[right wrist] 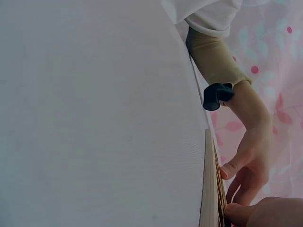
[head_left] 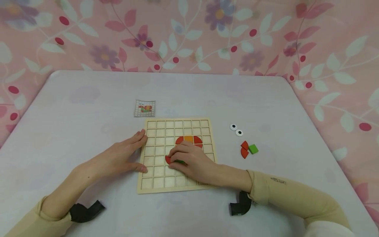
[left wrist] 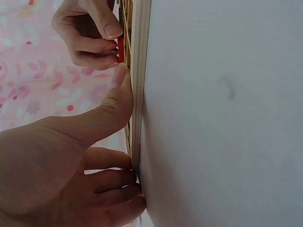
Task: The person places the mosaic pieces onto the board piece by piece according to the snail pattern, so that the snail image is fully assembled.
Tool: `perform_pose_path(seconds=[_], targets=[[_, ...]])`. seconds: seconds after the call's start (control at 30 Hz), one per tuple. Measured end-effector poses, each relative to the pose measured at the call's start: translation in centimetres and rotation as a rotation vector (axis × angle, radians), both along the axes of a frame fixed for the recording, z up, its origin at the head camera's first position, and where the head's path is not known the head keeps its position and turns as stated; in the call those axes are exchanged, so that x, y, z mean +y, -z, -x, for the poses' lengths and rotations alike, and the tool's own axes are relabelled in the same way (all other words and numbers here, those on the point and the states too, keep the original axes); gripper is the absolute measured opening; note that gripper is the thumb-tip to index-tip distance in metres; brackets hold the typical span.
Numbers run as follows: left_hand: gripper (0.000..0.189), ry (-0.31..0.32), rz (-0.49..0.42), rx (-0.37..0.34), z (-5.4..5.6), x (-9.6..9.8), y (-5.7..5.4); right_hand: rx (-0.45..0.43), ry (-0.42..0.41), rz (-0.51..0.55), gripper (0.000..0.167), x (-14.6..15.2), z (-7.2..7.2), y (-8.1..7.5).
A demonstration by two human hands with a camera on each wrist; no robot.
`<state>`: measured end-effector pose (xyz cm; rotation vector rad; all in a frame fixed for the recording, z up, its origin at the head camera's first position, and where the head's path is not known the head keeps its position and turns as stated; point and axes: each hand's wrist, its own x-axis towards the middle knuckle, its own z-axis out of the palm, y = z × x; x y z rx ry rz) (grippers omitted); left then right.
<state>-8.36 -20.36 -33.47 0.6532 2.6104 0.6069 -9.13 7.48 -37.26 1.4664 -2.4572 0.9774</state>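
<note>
A wooden grid board [head_left: 148,190] lies on the table, with an orange square [head_left: 188,139] between red quarter-circle pieces, one of them a right-hand red piece [head_left: 198,140]. My right hand [head_left: 193,161] is over the board's middle, thumb and fingertips pinching a small red quarter-circle piece [head_left: 167,160]. Beneath these fingers a bit of a green piece [head_left: 180,161] shows; the palm hides the squares behind it. At the board's left edge rests my left hand [head_left: 118,158], thumb and fingers spread and touching the frame. The left wrist view shows its thumb [left wrist: 120,78] against the board's side.
Behind the board lies a small pattern card [head_left: 144,108] with a coloured figure on a grid. To the right are two white eye discs [head_left: 239,133], two red quarter-circle pieces [head_left: 244,153] and a green square [head_left: 253,149]. A flowered pink cloth [head_left: 189,36] stands behind the table.
</note>
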Motion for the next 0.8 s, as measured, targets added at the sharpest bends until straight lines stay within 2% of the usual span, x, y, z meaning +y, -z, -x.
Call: perform_pose_path(seconds=[0.33,0.5,0.63,0.8], targets=[[0.106,0.0,-0.004,-0.003,0.0,0.1,0.0,-0.087,0.067,0.028,0.004,-0.2,0.0,0.1],[0.106,-0.009,-0.009,-0.011,-0.1,0.0,0.3,-0.091,0.088,0.026,0.004,0.4,-0.3,0.2],[0.107,-0.017,0.001,-0.016,-0.1,0.0,0.4,-0.078,0.132,0.047,0.009,2.3,-0.4,0.2],[0.108,-0.013,0.007,-0.009,0.0,0.1,0.1,-0.067,0.232,0.073,0.017,6.2,-0.3,0.8]])
